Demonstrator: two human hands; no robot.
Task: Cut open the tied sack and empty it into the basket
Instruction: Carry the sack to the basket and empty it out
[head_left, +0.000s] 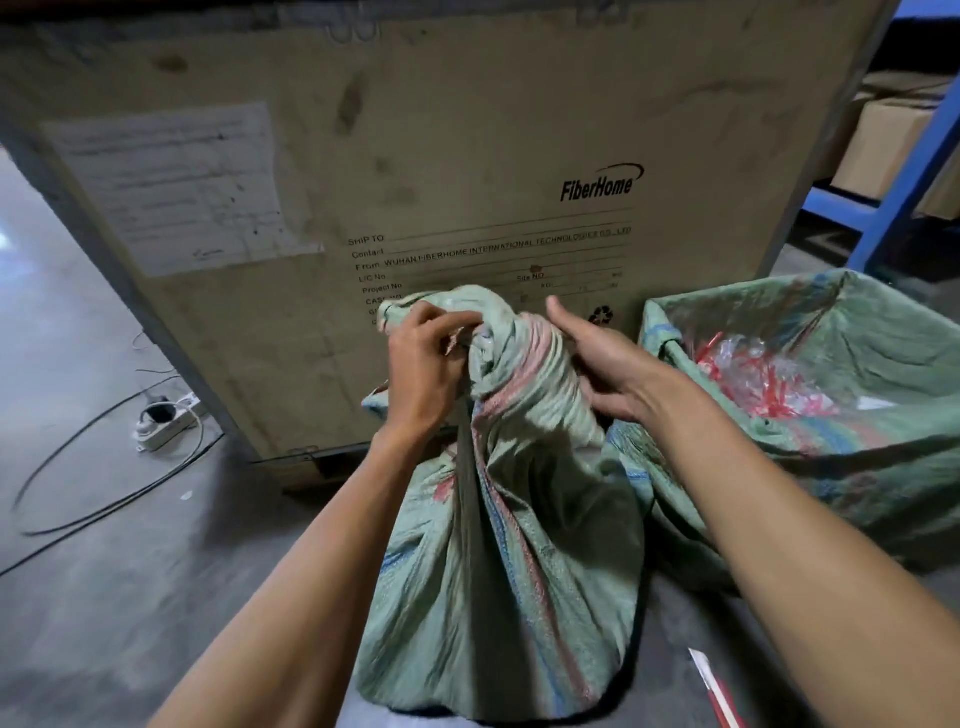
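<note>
The left hand (423, 364) was clenched on the bunched neck of the tied sack (498, 519), fingers at the knot; the right hand (602, 374) lay released, palm flat against the neck's far side. The sack stood upright on the floor between the 2 forearms, long axis vertical; the lined basket (810, 431) sat just beside it on the right, so tipping would likely go rightward; a red-handled cutter (714, 686) lay untouched near the right forearm.

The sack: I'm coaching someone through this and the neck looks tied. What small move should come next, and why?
Probably pick up the red-handled cutter from the floor with the right hand. The sack is knotted shut, the left hand already grips the neck, the right is open, and neither holds a blade.
</note>
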